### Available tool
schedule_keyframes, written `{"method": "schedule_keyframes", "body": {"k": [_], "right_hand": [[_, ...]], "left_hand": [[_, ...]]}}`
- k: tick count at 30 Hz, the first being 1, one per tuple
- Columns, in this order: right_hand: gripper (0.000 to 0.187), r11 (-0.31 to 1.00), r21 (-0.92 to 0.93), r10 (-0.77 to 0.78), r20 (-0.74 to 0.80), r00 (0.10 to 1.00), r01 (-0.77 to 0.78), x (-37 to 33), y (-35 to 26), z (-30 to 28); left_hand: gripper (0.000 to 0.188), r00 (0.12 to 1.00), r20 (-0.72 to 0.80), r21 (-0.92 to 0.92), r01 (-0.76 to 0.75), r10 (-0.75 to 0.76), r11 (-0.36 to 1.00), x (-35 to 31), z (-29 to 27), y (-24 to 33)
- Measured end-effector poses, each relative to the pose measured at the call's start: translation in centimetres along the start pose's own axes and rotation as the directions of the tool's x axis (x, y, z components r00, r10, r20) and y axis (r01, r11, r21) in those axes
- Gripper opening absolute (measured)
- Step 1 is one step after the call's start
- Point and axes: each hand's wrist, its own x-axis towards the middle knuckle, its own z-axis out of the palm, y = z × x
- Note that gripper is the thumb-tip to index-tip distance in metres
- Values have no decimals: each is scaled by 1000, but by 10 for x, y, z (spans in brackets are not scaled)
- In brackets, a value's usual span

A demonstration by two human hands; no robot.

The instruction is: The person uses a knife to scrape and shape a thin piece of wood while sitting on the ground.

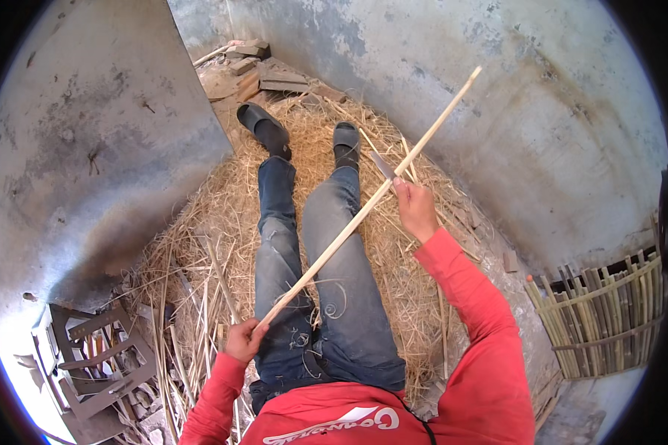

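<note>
A long pale stripped stick [349, 228] runs slantwise across my legs, from low left to high right. My left hand [245, 340] is closed round its lower end, near my thigh. Out past my right knee, my right hand [416, 208] grips a knife, whose blade [383, 165] crosses the stick and seems to touch it. The knife's handle is hidden inside my fingers. Thin curled shavings [335, 293] lie on my jeans below the stick.
Straw-like shavings [226, 200] cover the floor around my legs. Long strips [178, 371] lie at left beside a broken wooden frame [111, 363]. A slatted basket-like bundle [608, 315] stands at right. Bricks [278, 78] are piled beyond my feet, between grey walls [542, 126].
</note>
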Motion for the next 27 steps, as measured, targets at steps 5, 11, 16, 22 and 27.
{"method": "schedule_keyframes", "body": {"k": [5, 11, 16, 22, 27], "right_hand": [[50, 999, -6, 33, -43, 999, -34, 51, 2, -21], [57, 997, 55, -52, 9, 999, 52, 9, -15, 17], [46, 992, -127, 6, 28, 1000, -3, 46, 83, -16], [44, 979, 63, -196, 71, 978, 192, -1, -57, -17], [50, 989, -44, -142, -35, 989, 140, 3, -11, -6]], "left_hand": [[32, 996, -44, 55, -68, 71, 996, 36, -22, 22], [36, 994, -65, 50, -88, 91, 995, 19, -12, -8], [36, 998, 18, -24, -53, 53, 998, 31, 4, 25], [33, 999, -38, -1, 15, -15, 1000, 4, -15, 0], [33, 997, -54, 18, -60, 61, 998, 25, 12, 20]]}}
